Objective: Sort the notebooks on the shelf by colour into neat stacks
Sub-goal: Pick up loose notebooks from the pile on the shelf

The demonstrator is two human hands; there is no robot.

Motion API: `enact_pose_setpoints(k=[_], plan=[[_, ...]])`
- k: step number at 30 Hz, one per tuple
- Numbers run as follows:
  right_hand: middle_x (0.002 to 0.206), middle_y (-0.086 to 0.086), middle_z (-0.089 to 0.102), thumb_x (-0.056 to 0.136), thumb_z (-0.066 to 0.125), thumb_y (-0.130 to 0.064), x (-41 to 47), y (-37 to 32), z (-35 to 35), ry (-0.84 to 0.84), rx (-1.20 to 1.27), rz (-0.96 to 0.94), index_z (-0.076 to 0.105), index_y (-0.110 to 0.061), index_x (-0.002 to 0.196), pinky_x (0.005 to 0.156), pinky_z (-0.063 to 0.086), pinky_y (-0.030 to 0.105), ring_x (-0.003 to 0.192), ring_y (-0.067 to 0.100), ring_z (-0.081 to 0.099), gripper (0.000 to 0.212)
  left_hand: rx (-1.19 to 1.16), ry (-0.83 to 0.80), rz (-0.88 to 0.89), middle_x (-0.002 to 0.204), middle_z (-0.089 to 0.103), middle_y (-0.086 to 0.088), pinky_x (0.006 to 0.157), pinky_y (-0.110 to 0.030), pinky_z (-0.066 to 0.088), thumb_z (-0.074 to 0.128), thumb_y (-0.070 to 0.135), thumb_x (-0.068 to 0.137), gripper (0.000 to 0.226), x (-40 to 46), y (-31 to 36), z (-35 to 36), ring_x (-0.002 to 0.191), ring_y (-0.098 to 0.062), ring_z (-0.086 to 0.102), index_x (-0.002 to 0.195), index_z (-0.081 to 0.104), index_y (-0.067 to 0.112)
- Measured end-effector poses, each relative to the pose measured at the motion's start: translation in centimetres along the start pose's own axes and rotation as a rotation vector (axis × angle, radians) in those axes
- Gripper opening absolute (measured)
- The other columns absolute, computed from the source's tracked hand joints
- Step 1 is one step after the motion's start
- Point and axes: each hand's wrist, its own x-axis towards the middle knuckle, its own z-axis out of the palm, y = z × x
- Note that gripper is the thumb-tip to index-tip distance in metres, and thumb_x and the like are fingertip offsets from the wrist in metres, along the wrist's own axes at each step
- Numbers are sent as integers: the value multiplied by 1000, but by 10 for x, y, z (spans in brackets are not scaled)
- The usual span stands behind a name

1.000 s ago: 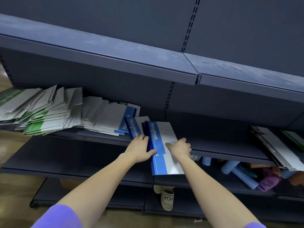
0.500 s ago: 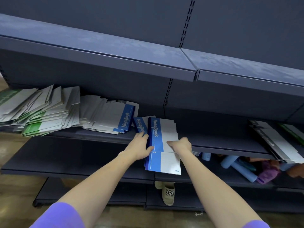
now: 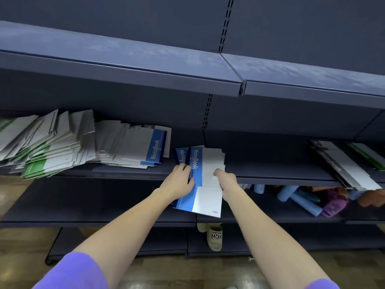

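Observation:
A small stack of blue-and-white notebooks (image 3: 208,163) lies at the middle of the shelf (image 3: 270,170), and its near end overhangs the shelf's front edge. My left hand (image 3: 179,180) grips the stack's left, blue-spined side with the thumb on top. My right hand (image 3: 227,178) holds its right side, fingers curled over the white cover. Another blue notebook (image 3: 180,155) peeks out just left of the stack. Further left lies a fanned pile of blue notebooks (image 3: 135,149), then a messy pile of green ones (image 3: 41,151).
Black and green notebooks (image 3: 341,163) lie at the shelf's right end. The shelf below holds blue tubes (image 3: 300,201) and a purple item. An upper shelf (image 3: 187,67) juts out overhead. A slipper (image 3: 214,236) stands on the floor under the shelves.
Both hands have turned the blue stack a little and shifted it, so its spine points more straight back. The lowest notebook now sticks out further toward me.

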Motion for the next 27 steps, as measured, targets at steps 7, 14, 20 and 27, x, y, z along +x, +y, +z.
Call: enact_pose_setpoints(k=[7, 14, 20, 27], plan=[[112, 11, 54, 93, 61, -22, -16, 2, -11, 0, 51, 29, 44, -9, 138, 95, 49, 43, 104, 30, 52, 50, 137, -18, 11, 141, 47, -10, 103, -43, 43, 42, 32, 102, 45, 12, 6, 0, 127, -28, 42, 143, 43, 12], [100, 2, 59, 98, 53, -5, -11, 0, -54, 60, 69, -66, 51, -14, 120, 89, 52, 38, 93, 21, 57, 24, 206, -8, 19, 137, 49, -12, 102, -42, 41, 43, 37, 103, 46, 18, 16, -2, 128, -30, 40, 140, 45, 9], [116, 6, 65, 98, 54, -8, -1, 3, -80, -24, 101, -88, 56, -16, 124, 99, 51, 49, 109, 30, 61, 27, 189, -16, -71, 125, 59, -14, 98, -43, 42, 30, 47, 106, 49, 17, 36, 1, 119, -31, 50, 126, 54, 8], [99, 4, 58, 101, 54, -14, 4, -2, -118, -114, 78, -108, 53, -16, 124, 73, 53, 36, 86, 20, 57, 23, -229, -91, -336, 130, 58, -14, 89, -43, 53, 31, 54, 104, 59, 20, 82, 26, 102, -25, 61, 136, 41, 6]])
